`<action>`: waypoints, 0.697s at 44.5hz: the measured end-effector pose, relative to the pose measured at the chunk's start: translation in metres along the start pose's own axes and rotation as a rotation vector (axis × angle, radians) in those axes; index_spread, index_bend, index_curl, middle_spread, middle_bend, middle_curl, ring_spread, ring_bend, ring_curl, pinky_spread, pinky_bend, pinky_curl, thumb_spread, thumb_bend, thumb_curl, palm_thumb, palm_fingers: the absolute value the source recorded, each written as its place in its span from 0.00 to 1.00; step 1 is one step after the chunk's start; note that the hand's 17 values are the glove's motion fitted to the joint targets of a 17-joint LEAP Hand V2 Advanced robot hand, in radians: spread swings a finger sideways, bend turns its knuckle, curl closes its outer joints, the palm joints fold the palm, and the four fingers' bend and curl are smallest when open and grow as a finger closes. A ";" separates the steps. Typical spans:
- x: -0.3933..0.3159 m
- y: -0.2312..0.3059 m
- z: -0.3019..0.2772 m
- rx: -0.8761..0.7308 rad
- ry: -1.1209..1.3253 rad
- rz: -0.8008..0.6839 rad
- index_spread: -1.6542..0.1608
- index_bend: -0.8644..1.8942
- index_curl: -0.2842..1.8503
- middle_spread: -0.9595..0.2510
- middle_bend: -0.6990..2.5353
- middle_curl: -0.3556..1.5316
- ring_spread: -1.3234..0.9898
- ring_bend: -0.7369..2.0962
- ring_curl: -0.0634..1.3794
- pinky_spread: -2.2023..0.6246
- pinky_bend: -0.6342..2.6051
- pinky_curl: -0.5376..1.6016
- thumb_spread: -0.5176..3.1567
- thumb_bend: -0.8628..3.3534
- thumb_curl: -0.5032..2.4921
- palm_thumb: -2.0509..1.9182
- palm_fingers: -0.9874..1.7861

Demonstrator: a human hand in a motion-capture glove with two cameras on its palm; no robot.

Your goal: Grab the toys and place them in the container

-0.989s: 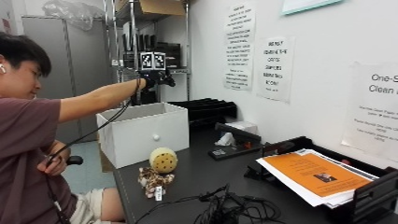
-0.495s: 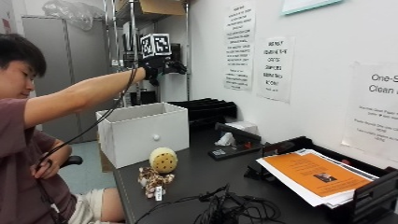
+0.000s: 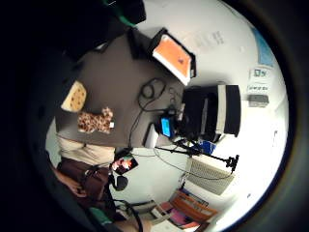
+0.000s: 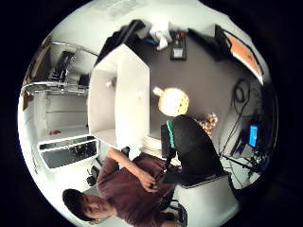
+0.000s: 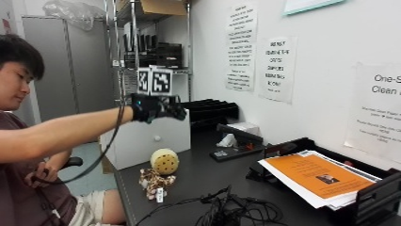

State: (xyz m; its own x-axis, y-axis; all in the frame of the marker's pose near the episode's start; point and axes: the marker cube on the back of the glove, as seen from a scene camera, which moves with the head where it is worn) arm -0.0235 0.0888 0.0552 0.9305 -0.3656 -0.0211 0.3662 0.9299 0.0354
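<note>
My gloved right hand hovers in the air above the white open-topped container at the table's far left end. Its fingers hang loosely curled and hold nothing. A round yellow dotted ball toy sits on the dark table just in front of the container. A spotted brown plush toy lies right beside the ball, nearer the table's front edge. Both palm views look down from high up: the container, the ball and the plush are far below the palm.
A tangle of black cables lies on the table near the plush. A black tray with orange-covered papers stands at the right. A black device and crumpled tissue sit by the wall. A metal shelf rack rises behind the container.
The gloved hand has come down from high near the shelf to just above the container. The ball and the plush have not moved.
</note>
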 end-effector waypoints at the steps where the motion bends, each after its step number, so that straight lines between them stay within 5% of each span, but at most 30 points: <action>1: 0.001 0.002 0.017 -0.019 -0.011 -0.009 0.80 0.35 0.22 0.80 0.27 0.36 0.56 0.44 0.25 0.79 0.47 0.40 0.51 0.20 0.30 0.55 0.29; 13: -0.007 0.016 0.222 -0.197 -0.109 -0.126 0.80 0.35 0.22 0.79 0.27 0.36 0.56 0.43 0.24 0.79 0.45 0.40 0.48 0.19 0.28 0.50 0.30; 17: -0.014 0.013 0.258 -0.097 -0.083 -0.128 0.80 0.36 0.22 0.78 0.27 0.36 0.56 0.42 0.24 0.79 0.45 0.40 0.46 0.19 0.28 0.50 0.30; 22: -0.013 0.006 0.265 0.084 -0.117 -0.148 0.78 0.40 0.23 0.69 0.31 0.38 0.52 0.49 0.25 0.77 0.42 0.38 0.46 0.20 0.28 0.51 0.51; 23: -0.013 0.005 0.265 0.110 -0.124 -0.153 0.78 0.38 0.22 0.69 0.29 0.37 0.52 0.47 0.23 0.78 0.43 0.38 0.46 0.19 0.27 0.50 0.44; 26: -0.014 0.001 0.265 0.198 -0.158 -0.158 0.78 0.41 0.24 0.64 0.39 0.43 0.48 0.55 0.29 0.75 0.39 0.36 0.47 0.21 0.28 0.53 0.62; 31: -0.016 -0.008 0.260 0.253 -0.176 -0.133 0.77 0.42 0.26 0.60 0.43 0.47 0.44 0.63 0.34 0.70 0.39 0.37 0.48 0.23 0.30 0.58 0.73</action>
State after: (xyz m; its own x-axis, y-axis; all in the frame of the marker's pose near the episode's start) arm -0.0395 0.0767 0.3151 0.8531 -0.5052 0.1303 0.4540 0.8419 0.2916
